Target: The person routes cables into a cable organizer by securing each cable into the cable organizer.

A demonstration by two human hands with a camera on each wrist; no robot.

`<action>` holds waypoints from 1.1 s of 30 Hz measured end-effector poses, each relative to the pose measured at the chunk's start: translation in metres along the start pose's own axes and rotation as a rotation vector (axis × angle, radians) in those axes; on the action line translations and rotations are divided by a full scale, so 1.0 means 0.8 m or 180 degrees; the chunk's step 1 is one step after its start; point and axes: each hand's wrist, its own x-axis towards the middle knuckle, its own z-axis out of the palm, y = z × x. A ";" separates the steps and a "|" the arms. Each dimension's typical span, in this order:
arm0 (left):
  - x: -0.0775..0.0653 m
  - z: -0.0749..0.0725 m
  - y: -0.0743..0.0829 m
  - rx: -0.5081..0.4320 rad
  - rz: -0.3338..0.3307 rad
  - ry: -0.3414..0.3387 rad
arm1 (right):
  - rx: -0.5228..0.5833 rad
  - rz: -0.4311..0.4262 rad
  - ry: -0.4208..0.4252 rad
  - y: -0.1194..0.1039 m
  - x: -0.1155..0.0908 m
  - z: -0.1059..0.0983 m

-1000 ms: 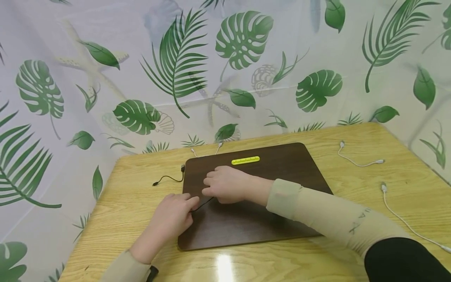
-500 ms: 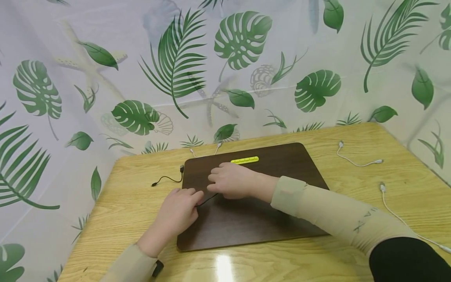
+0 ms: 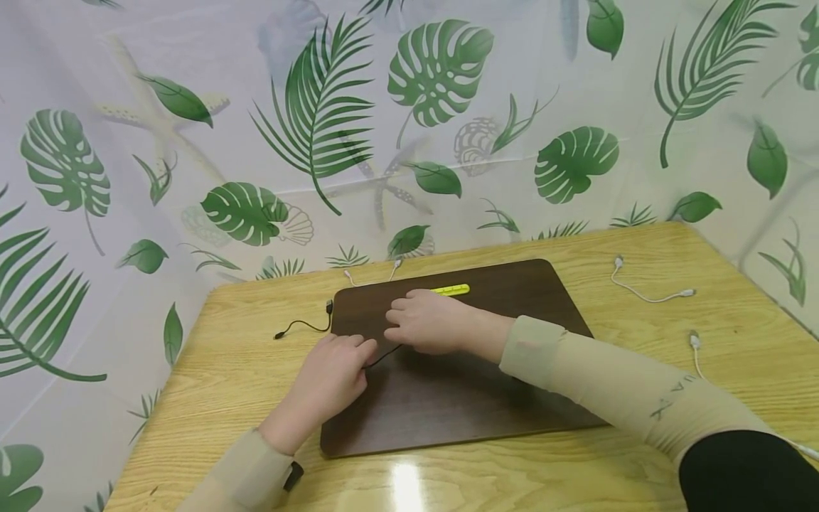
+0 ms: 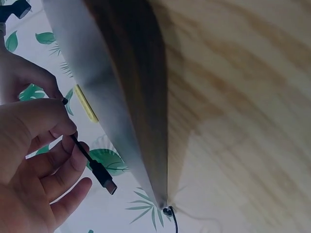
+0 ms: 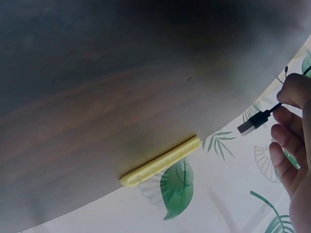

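A short black USB cable [image 3: 386,355] runs between my hands above the dark brown board [image 3: 441,409]. My left hand [image 3: 335,377] pinches it near one end; in the left wrist view the small connector [image 4: 102,174] sticks out beyond the fingers. Near the other end my right hand [image 3: 431,321] pinches the cable, and the wide USB plug [image 5: 253,123] points out in the right wrist view. A yellow strip with small notches [image 3: 453,289], like a cable clip, lies on the board's far part, its left end hidden by my right hand.
Another short black cable [image 3: 301,325] lies on the wooden table [image 3: 237,355] left of the board. Behind the board, white cable ends [image 3: 395,267] show. To the right are a white cable [image 3: 649,297] and a second one [image 3: 695,343], partly hidden by my sleeve. A leaf-patterned curtain [image 3: 358,235] stands behind.
Both hands have shifted right and a little farther away, the black USB cable still between them. My right hand has come to cover part of the yellow strip.
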 end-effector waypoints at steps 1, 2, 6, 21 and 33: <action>0.001 0.000 0.000 0.0002 0.0005 0.0004 | -0.0008 0.0007 -0.0006 0.001 -0.001 0.000; 0.003 0.001 0.000 0.0002 0.0010 0.0007 | -0.0018 0.0010 -0.0014 0.002 -0.001 0.001; 0.008 0.002 0.001 -0.0017 0.0017 -0.0003 | -0.0043 0.0021 -0.0054 0.005 -0.004 0.002; 0.027 0.009 -0.001 -0.0032 0.0012 0.0048 | -0.0050 0.0088 0.0075 0.016 -0.013 0.010; 0.047 0.010 0.000 -0.0050 -0.0028 -0.0047 | -0.0012 0.0174 0.0063 0.031 -0.021 0.010</action>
